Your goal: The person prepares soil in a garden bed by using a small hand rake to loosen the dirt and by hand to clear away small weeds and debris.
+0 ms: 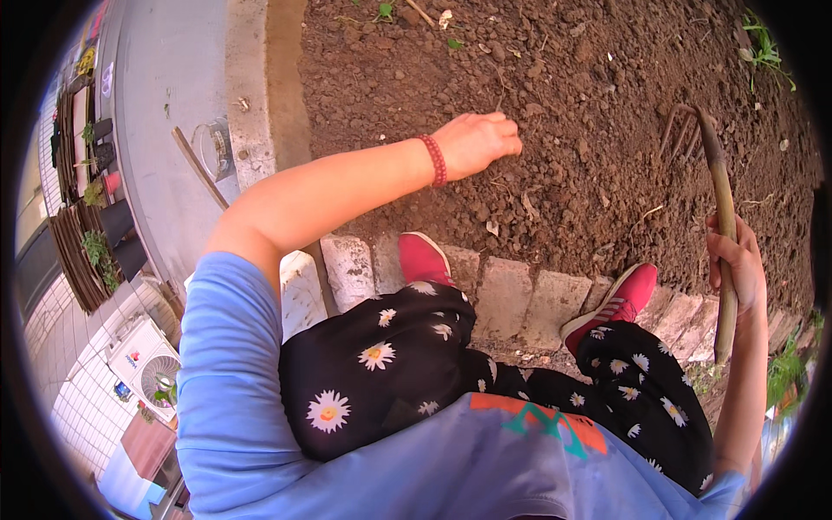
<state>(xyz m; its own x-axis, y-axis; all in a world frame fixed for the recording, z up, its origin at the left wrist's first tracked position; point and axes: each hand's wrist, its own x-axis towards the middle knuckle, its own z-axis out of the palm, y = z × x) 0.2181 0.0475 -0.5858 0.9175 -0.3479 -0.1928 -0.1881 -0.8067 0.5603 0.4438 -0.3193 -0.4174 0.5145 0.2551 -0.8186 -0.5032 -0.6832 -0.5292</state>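
Note:
My left hand, with a red beaded bracelet at the wrist, is over the loose brown soil, its fingers curled. A thin dry stem shows at the far side of the fingers. Whether they pinch it, I cannot tell. On the right, my right hand grips the wooden handle of a garden fork with bent metal tines. The tines point toward the soil. Whether they touch it is unclear.
My pink shoes are at a brick edging along the soil. A concrete kerb borders the left side. Beyond it are a clear plastic container, a wooden stick and an air-conditioner unit. Green weeds grow at far right.

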